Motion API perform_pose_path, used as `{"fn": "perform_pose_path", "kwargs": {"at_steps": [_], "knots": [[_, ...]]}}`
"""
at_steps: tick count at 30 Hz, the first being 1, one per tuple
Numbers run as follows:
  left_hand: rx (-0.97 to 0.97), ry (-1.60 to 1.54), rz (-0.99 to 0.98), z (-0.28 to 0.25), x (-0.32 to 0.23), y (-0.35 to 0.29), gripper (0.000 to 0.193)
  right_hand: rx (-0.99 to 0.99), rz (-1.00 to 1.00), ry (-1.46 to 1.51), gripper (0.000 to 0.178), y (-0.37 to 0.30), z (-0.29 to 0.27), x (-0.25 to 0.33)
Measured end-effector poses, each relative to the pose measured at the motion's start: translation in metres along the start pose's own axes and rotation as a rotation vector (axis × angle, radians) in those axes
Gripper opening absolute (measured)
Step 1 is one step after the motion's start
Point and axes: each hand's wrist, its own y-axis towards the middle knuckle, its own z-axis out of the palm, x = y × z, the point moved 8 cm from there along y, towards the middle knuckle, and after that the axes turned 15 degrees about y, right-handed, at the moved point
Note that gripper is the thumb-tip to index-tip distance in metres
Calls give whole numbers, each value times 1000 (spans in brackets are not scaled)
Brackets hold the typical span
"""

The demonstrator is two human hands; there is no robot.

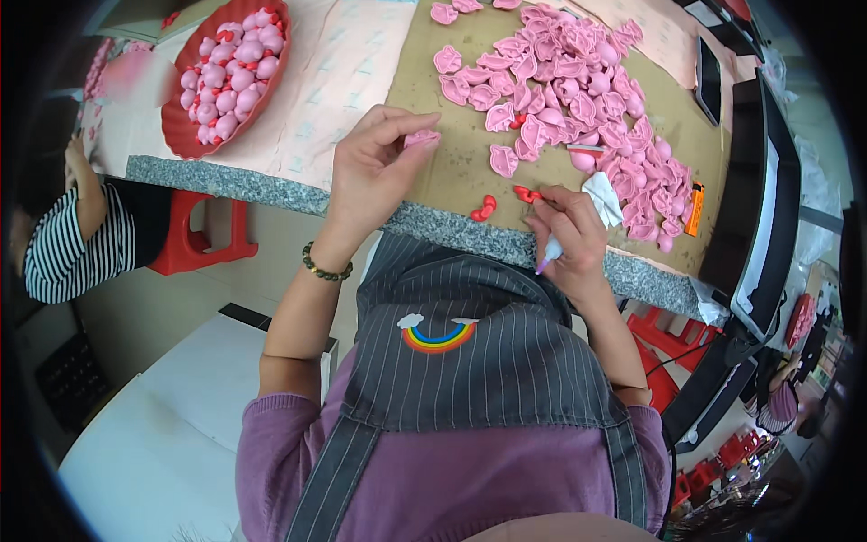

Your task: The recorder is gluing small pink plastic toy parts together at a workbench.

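Pink piece [422,137] sits pinched between thumb and fingers of the left hand [372,167], held just above the near part of the desk [433,99]. Left fingers closed on it; wrist carries a dark bead bracelet [325,267].

Right hand [571,237] is clenched around a white pen-like tool [549,251] with a purple tip pointing down toward the body. Same hand also grips a wad of white cloth [603,197]. A small red piece [526,192] lies at the right fingertips; cannot tell whether it is gripped or only touched.

Second red piece [483,210] lies on the desk near the granite edge [452,228], between the two hands.

Pile of pink pieces [578,81] covers the far right of the brown desk mat, well beyond the right hand. One loose pink piece [503,160] lies apart from the pile, near the red piece at the right hand. An orange lighter-like object [694,210] lies at the pile's right rim.

Red tray [181,126] at far left holds rounded pink-and-red items [230,72], resting on pale sheets [334,81].

Another person in a striped sleeve [68,248] is at the left edge, beside a red stool [194,239].

Wearer has a striped grey apron [479,361] with a rainbow patch over a purple top.
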Motion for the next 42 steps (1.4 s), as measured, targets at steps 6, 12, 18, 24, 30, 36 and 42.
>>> {"fn": "perform_pose_path", "kwargs": {"at_steps": [6, 12, 18, 24, 30, 36, 42], "knots": [[192, -77, -232, 21, -1, -30, 18, -148, 243, 228, 21, -3, -5, -17], [459, -339, -329, 71, 9, -49, 12, 56, 149, 47, 23, 10, 8, -7], [215, -192, -147, 60, 6, -6, 33, -35, 161, 18, 23, 8, -6, -7], [163, -233, -217, 52, 3, -18, 25, 76, 102, -40, 22, 8, -4, 4], [252, -255, -292, 66, -1, -30, 20, -110, 361, 339, 14, 12, -6, -5], [251, -353, -262, 75, -11, -36, 24, -227, 388, 627, 10, 9, 6, -11], [216, -334, -178, 72, -18, -37, 21, -332, 590, 831, 13, -7, 16, -28]]}}
